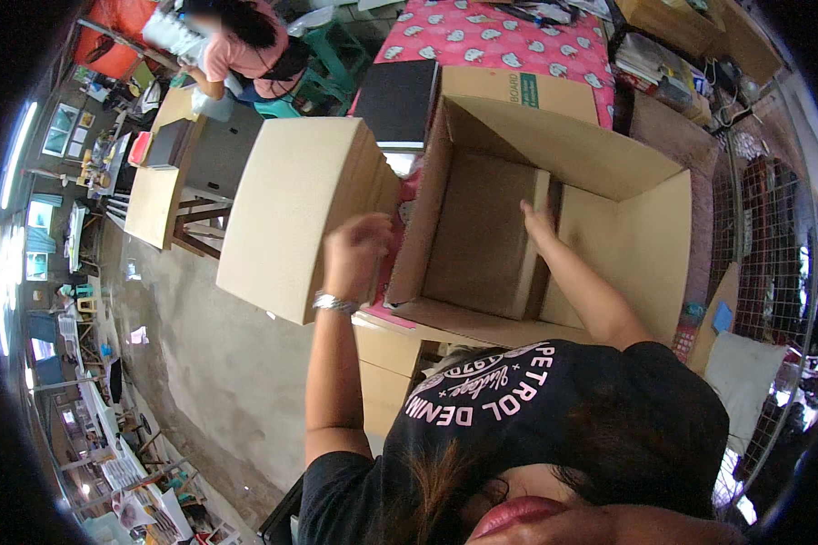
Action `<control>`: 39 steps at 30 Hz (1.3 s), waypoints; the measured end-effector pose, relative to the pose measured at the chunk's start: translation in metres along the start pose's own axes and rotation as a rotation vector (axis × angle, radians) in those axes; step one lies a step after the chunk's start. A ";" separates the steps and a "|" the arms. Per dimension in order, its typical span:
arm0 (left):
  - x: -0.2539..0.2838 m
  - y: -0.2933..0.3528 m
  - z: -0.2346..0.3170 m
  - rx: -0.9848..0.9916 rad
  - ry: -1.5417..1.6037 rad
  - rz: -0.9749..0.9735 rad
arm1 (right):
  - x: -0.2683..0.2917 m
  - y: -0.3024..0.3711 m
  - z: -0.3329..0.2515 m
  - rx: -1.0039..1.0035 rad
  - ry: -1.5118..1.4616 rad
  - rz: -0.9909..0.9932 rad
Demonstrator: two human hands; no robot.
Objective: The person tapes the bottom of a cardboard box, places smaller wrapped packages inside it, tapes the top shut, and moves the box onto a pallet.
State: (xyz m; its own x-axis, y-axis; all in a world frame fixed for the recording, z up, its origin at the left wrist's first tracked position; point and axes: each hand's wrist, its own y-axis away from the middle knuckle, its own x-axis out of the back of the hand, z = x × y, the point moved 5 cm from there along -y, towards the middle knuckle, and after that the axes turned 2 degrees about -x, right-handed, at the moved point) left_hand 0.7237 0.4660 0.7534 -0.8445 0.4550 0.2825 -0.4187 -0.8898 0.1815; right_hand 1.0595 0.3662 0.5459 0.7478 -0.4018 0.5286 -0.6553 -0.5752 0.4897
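Observation:
A large open cardboard box (650, 236) stands before me, its inside facing up. Within it my right hand (538, 223) reaches down, fingers stretched out beside the pale edge of a brown cardboard panel (473, 232). That hand appears to hold nothing. To the left of the box is a thick stack of cream-coloured boards or flat boxes (286, 200), with layered edges along its right side. My left hand (358, 252), a silvery band at its wrist, is at the stack's right side. Its fingers are smeared by motion, so their grip is unclear.
Behind the box lies a pink patterned cloth (509, 41) with a black panel (397, 102) on it. A person (245, 54) works at the far left near green stools (332, 59). A wire mesh rack (768, 245) stands right. Wooden tables (150, 213) are left.

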 end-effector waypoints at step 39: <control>-0.104 0.111 0.077 0.305 0.627 -0.334 | 0.251 0.276 -0.113 0.530 -0.300 -0.128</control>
State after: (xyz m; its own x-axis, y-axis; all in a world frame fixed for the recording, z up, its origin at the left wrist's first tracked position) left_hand 0.7911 0.3227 0.8168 -0.7588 0.5121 -0.4024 -0.6509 -0.6182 0.4407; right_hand 1.0540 0.1871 0.8923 0.8650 -0.4443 0.2332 -0.4733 -0.8768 0.0846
